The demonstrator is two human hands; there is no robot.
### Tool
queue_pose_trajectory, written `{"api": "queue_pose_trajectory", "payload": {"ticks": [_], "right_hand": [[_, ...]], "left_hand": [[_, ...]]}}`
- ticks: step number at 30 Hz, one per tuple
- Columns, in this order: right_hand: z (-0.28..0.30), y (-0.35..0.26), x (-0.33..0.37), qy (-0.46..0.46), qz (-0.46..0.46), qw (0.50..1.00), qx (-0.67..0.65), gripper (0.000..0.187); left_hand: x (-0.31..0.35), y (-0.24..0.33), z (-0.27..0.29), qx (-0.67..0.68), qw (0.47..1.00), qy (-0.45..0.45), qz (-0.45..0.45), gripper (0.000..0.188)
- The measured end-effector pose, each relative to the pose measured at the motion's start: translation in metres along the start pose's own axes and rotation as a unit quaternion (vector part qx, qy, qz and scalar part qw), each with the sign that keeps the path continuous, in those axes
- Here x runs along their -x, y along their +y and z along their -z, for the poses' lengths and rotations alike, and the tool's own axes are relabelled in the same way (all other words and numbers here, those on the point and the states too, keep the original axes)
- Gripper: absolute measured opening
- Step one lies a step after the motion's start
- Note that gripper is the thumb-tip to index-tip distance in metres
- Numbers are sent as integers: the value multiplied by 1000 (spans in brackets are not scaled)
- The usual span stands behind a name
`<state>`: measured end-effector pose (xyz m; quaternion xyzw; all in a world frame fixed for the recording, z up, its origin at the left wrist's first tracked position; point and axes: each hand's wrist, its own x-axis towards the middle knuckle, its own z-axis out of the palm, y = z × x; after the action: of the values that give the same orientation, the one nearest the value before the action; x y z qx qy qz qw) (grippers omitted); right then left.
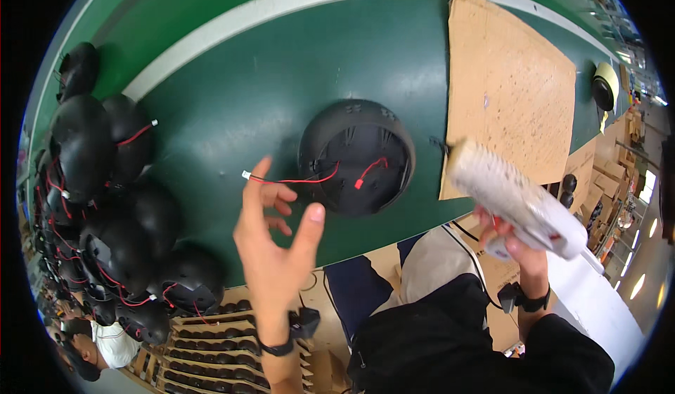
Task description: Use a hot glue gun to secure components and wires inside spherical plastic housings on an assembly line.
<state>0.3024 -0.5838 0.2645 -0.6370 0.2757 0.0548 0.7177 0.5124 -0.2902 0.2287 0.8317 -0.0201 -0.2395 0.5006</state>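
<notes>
While the left hand (278,243) hangs open at half past seven from the round black housing (356,156), the right hand (524,250) grips a bulky white tool (517,194) at four o'clock. A red-and-black lead (302,181) with a white plug (246,175) passes by the left hand; whether they touch, I cannot tell. The housing lies hollow side up on the green table (232,106). Farther out, black shells (151,215) with thin red leads (138,134) crowd nine o'clock, and a cardboard sheet (513,92) lies at two o'clock.
</notes>
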Motion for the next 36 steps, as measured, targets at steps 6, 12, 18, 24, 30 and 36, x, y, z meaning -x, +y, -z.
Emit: {"api": "queue_pose_trajectory", "payload": {"ticks": [6,12,18,24,30,36], "right_hand": [[-52,-48,-11,-171,69,955,233,25],[-77,-45,-33,-175,111,914,348,35],[-88,-43,-39,-177,137,888,403,41],[-100,-44,-41,-154,153,867,450,35],[-101,-45,-38,-149,167,861,457,30],[-100,-52,-38,-148,149,871,445,28]], "left_hand": [[-54,17,12,155,975,-136,-81,14],[-102,14,-10,220,950,-173,-138,15],[-104,15,-12,200,951,-171,-160,9],[-101,13,-10,199,951,-164,-167,9],[-92,14,-3,209,950,-157,-173,8],[-78,8,1,215,954,-122,-169,11]]}}
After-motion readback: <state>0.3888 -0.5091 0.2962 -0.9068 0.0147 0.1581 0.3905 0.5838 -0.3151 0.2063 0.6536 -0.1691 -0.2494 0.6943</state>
